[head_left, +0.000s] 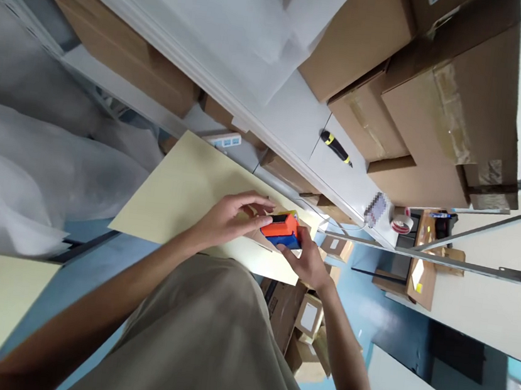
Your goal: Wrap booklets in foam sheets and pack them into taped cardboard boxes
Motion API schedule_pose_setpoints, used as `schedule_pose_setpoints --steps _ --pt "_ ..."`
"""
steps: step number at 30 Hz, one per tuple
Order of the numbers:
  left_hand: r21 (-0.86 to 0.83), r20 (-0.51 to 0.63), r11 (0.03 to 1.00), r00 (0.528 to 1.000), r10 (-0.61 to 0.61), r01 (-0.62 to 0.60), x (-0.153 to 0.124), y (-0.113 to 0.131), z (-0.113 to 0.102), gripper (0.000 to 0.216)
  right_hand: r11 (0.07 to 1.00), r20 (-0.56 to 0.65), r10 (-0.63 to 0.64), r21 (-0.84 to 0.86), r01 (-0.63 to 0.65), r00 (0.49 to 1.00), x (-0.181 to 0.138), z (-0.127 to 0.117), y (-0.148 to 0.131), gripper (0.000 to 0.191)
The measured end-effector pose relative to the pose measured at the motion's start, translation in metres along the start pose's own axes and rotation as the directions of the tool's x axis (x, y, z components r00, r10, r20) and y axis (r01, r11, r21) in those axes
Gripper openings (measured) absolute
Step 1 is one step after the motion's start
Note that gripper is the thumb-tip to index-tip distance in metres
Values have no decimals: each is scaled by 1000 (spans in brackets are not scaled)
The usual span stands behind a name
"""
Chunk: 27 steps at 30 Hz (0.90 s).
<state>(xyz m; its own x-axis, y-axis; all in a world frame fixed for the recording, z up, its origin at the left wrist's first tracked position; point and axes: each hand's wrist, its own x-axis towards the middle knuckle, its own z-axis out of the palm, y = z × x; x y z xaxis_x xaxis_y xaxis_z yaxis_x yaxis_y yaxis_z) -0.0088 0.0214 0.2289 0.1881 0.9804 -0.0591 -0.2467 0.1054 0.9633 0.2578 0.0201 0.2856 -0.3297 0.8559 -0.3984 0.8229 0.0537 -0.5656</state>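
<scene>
My right hand is wrapped round an orange and blue device with a black part on top; its exact kind I cannot make out. From the other side, the curved fingers and thumb of my left hand close on the device's near end, with the thumb at the black part. Some of the left fingertips are hidden. Below both hands a small brown cardboard box shows in part. It lies on a pale yellow board.
A grey shelf along the far side bears a black and yellow utility knife, cardboard boxes, white wrapping sheet and a tape roll. A white power strip sits below the shelf edge. More boxes stand on the blue floor.
</scene>
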Motion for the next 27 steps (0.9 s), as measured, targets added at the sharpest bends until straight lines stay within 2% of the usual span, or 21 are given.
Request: schedule_pose_setpoints --steps 8,11,15,19,22,25,27 --pt "8 33 999 999 -37 37 7 -7 -13 45 988 73 34 -154 -22 997 2 -9 -25 46" --pt "-2 11 997 997 -75 75 9 -20 -15 44 982 107 55 -186 -35 993 6 -9 -31 48" --pt "-83 -29 983 986 -167 164 10 -47 -14 50 974 133 142 -198 -114 981 12 -7 -39 58" --pt "-209 -43 952 970 -239 225 7 -76 -9 57 943 175 228 -285 -172 958 19 -5 -43 60" --pt "-263 -101 929 950 -295 261 3 -91 -1 56 901 214 324 -367 -232 921 23 -7 -44 58" --pt "-328 -128 895 924 -361 304 -1 -102 12 57 879 254 378 -399 -259 890 24 -16 -45 56" --pt "-363 -105 874 918 -383 323 -1 -108 21 58 876 293 387 -412 -250 874 24 -26 -47 55"
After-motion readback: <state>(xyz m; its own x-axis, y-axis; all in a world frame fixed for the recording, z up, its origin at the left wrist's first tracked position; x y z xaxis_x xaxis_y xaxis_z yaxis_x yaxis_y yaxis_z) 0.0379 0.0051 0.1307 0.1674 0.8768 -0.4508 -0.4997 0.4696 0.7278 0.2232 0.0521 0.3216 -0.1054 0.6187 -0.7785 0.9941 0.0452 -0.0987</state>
